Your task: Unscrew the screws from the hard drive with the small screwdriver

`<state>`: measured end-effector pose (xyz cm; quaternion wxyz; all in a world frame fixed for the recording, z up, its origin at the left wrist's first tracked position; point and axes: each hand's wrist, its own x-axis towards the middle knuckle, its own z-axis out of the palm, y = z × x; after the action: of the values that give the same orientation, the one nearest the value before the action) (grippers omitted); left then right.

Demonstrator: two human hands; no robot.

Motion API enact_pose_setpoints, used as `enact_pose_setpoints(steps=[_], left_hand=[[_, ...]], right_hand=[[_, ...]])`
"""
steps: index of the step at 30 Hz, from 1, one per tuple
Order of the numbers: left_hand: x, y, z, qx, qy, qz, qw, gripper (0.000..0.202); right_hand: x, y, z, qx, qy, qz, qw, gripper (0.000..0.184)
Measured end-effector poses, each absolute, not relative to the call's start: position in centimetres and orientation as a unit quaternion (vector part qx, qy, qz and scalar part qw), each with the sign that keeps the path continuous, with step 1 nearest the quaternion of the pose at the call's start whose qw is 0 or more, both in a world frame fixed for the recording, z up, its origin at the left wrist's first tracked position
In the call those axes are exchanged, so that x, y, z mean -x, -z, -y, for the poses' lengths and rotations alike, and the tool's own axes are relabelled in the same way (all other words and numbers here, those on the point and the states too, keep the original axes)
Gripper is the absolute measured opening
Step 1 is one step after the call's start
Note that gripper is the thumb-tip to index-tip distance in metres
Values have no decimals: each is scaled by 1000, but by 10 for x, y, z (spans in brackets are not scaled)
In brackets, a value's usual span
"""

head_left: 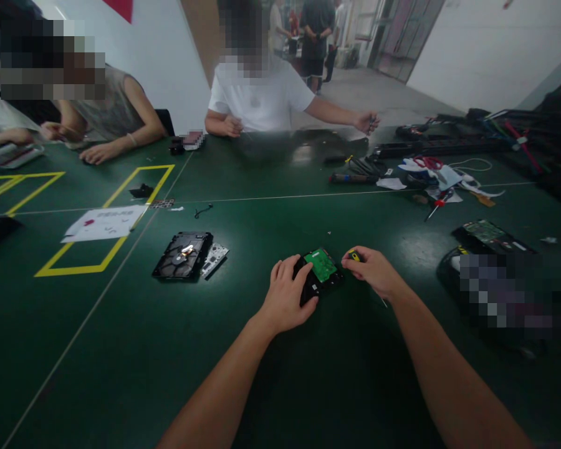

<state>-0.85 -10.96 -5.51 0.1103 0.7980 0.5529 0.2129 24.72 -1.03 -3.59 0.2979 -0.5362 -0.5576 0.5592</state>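
A small black hard drive [318, 274] with a green circuit board on top lies on the dark green table [135, 349] in front of me. My left hand [287, 298] is closed over its left end, fingers wrapped on the casing. My right hand [373, 272] sits just right of the drive, pinched round a yellow-and-black screwdriver [354, 254] whose handle shows at the fingertips. The tool's thin shaft pokes out below the hand near the wrist.
An opened black drive [183, 254] with a metal plate beside it lies to the left, near a white paper [105, 223] in a yellow taped box. More drives [489, 234], tools and cables [430, 171] lie right. Other people sit across the table.
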Motion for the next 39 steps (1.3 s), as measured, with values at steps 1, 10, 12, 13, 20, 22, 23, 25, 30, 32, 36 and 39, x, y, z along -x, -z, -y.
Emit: enact_pose_setpoints(steps=[1,10,12,13,20,22,23,25,30,32,36,39], left_hand=[[8,54,110,-801,-209,-550,112,78],[-8,51,103,-786,-191,-579,100,100],[-11,53,103,-781,-203,-585,83,98],[-12,54,104,-778,-211,-587,69,96],[-10,58,105,-805,-233,-542,56,73],[-9,59,104,-809,-232,-537,62,67],[-9,59,104,-811,-232,-533,64,66],[-9,60,103,-815,-234,-525,67,64],[-10,61,102,-815,-238,-523,74,59],[-10,61,102,-815,-238,-524,73,57],[-10,61,102,-814,-236,-526,72,55],[-9,62,102,-814,-234,-527,71,54]], right_hand=[[-249,35,12,534,-571,546,300,22],[-258,30,19,539,-625,484,291,24],[-257,31,21,527,-635,487,287,24],[-257,32,21,521,-640,486,287,23],[-252,38,23,529,-621,505,283,14],[-250,38,22,545,-598,518,279,11],[-249,38,22,549,-590,523,276,10],[-249,37,22,551,-586,528,271,10],[-250,36,22,538,-587,537,278,14],[-251,38,23,534,-582,547,277,17],[-249,39,26,546,-551,584,240,20],[-246,36,28,547,-519,611,243,20]])
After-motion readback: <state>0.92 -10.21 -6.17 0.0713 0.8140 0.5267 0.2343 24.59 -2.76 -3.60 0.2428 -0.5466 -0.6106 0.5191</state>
